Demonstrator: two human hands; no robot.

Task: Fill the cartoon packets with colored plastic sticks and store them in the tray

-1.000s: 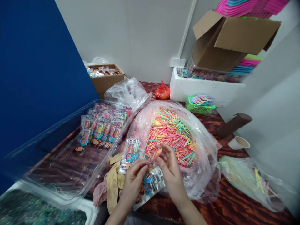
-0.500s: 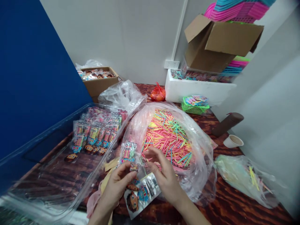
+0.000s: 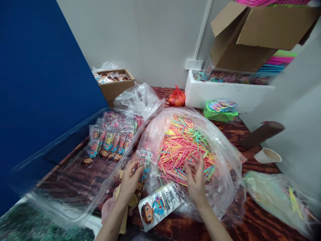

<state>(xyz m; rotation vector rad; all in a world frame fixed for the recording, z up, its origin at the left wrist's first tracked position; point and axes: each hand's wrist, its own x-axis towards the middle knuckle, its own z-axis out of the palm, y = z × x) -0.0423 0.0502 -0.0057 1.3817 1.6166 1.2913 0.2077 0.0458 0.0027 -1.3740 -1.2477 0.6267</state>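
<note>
My left hand [image 3: 130,177] is closed, thumb and fingertips pinched at the edge of a small clear packet [image 3: 144,167] printed with a cartoon figure; its fingers partly hide the grip. Similar packets lie just behind it. My right hand [image 3: 197,180] hovers over the near part of a heap of thin coloured sticks [image 3: 180,147], fingers apart and curved, nothing visible in them. The pink, yellow, green and blue sticks fill a large clear plastic bag [image 3: 227,167] with its mouth spread wide. Between my forearms lies a silver cartoon-printed pouch [image 3: 160,206] on the table.
A clear plastic tray [image 3: 82,217] at left holds rows of filled packets [image 3: 110,140]. Behind stand a cardboard box [image 3: 115,88], a red bag [image 3: 177,97], a white foam box [image 3: 225,95] and a green basket [image 3: 220,115]. A brown bottle [image 3: 263,134] and paper cup [image 3: 268,155] stand at right.
My right hand has moved right and away from the left hand, out over the sticks. My left hand has shifted slightly up and left. The view has turned a little left.
</note>
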